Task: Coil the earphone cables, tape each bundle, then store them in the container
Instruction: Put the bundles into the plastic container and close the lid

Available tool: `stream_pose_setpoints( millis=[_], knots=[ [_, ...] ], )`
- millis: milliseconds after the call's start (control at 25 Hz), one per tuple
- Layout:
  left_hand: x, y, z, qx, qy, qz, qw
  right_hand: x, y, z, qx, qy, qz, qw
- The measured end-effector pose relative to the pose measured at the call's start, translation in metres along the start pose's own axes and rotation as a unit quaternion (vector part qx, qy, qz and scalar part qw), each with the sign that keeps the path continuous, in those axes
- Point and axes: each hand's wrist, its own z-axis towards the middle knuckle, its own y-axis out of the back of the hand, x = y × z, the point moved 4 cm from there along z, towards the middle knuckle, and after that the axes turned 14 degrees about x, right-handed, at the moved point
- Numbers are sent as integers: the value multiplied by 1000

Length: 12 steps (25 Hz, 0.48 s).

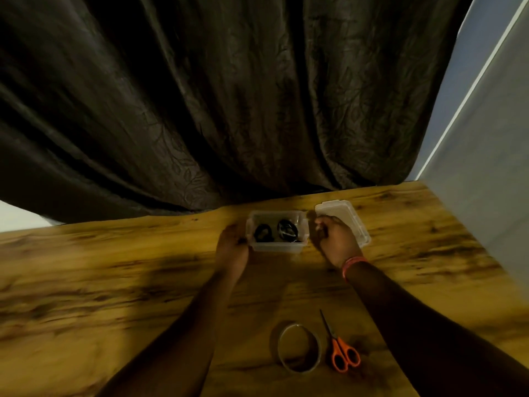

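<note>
head view: only camera, looking down at the table [114, 282] with both forearms reaching toward 12 o'clock.
container: clear plastic container [277, 234] sitting on the table at about 12 o'clock from the person, near the far edge, lid off.
bundles: two coiled earphone bundles lying inside the container; dark bundle [262, 233] on the 9 o'clock side, black-and-white bundle [287, 230] on the 3 o'clock side, side by side. Too small to tell whether tape is on them.
lid: clear lid [347, 217] lying flat on the table just beside the container at its 3 o'clock, partly under the right hand.
left hand: left hand [232, 249] sitting against the container's 9 o'clock wall, fingers curling toward it; fingertips blurry, so cannot tell if it is truly gripping or just touching.
right hand: right hand [337, 239] curling over the near corner of the lid, at the container's 3 o'clock; appears to be grasping the lid edge.
wristband: orange wristband [352, 265] sitting on the right wrist.
tape: tape roll [299, 349] lying flat on the table at 6 o'clock from the container, well apart from it, between the two forearms.
scissors: orange-handled scissors [339, 346] lying just beside the tape at its 3 o'clock, blades closed and pointing to 12 o'clock.
background: dark curtain [214, 96] hanging behind the table's far edge; pale wall [486, 138] standing at 3 o'clock.
</note>
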Motion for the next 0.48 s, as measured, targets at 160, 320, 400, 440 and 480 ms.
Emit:
stream_pose_setpoints(
  millis=[160, 320, 400, 440, 480],
  knots=[
    [21, -18, -5, 133, 46, -91, 986, 1, -31, -1, 71, -5, 130, 989],
    [30, -12, -16, 89, 57, -107, 989, 13, -42, -3, 68, -24, 215, 974],
    [30, -3, -21, 49, 65, -52, 995, 22, -49, -2, 82, -17, 207, 975],
    [32, 2, -23, 34, 63, -14, 997, 26, -53, -2, 97, -15, 205, 974],
    [36, 4, -23, 27, 58, 15, 998, 30, -58, 0, 108, -12, 206, 973]
  ],
)
